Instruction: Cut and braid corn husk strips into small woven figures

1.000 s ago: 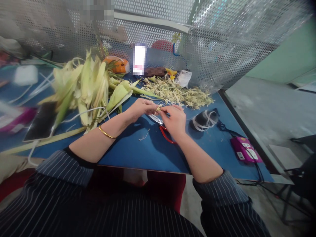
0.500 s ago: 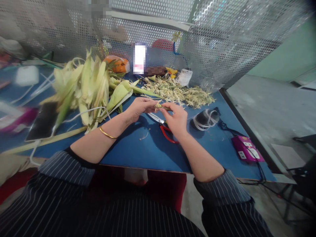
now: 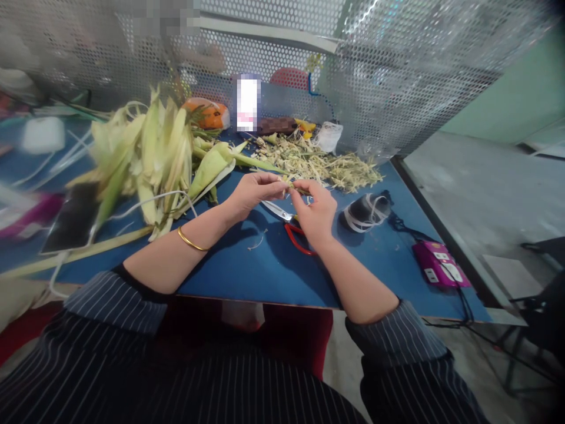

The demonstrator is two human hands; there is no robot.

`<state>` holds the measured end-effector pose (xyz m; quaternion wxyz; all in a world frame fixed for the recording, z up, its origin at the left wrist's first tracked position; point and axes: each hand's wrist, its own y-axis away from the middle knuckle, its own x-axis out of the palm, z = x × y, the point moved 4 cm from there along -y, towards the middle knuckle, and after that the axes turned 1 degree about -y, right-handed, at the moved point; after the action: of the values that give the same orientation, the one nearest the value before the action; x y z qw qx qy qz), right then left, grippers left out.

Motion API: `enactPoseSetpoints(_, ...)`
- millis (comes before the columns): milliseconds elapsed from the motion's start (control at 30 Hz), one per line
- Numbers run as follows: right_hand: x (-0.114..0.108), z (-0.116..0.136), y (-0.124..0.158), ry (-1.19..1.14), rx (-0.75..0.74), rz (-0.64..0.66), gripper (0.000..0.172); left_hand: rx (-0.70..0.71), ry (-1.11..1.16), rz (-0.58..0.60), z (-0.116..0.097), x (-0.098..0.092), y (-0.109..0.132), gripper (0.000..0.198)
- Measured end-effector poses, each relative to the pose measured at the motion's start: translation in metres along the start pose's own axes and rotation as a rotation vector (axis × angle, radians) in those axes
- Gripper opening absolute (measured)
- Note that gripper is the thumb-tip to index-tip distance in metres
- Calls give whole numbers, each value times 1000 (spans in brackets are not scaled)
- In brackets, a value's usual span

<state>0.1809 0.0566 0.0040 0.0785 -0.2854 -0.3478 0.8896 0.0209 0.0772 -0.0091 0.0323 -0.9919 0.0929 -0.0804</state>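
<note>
Over the middle of the blue table, my left hand [image 3: 256,191] and my right hand [image 3: 316,212] meet fingertip to fingertip. Between them they pinch a small pale yellow-green bundle of corn husk [image 3: 289,182], mostly covered by the fingers. Red-handled scissors [image 3: 296,238] lie on the table under my right hand, their blades pointing to the left. A large heap of corn husks [image 3: 165,156] is to the left of my hands. Behind them spreads a pile of shredded husk pieces [image 3: 304,159].
A dark spool wound with white cord [image 3: 367,212] lies on the right, near a purple power strip [image 3: 441,265]. A black phone [image 3: 73,218] with a white cable rests at left. Along the back are an orange packet [image 3: 205,113], a lit screen [image 3: 247,103] and a perforated metal panel [image 3: 397,65].
The fingers of both hands have shifted slightly around the husk bundle, which is now more covered. The whole view has moved a little; the table's things stay in place.
</note>
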Motion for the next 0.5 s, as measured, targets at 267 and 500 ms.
enactPoseSetpoints(267, -8, 2, -6, 12, -48, -8, 15, 84, -159, -49, -1, 0, 0, 30)
enactPoseSetpoints(500, -1, -7, -8, -76, 53, 85, 13, 148, -327, 26, 1, 4, 1, 26)
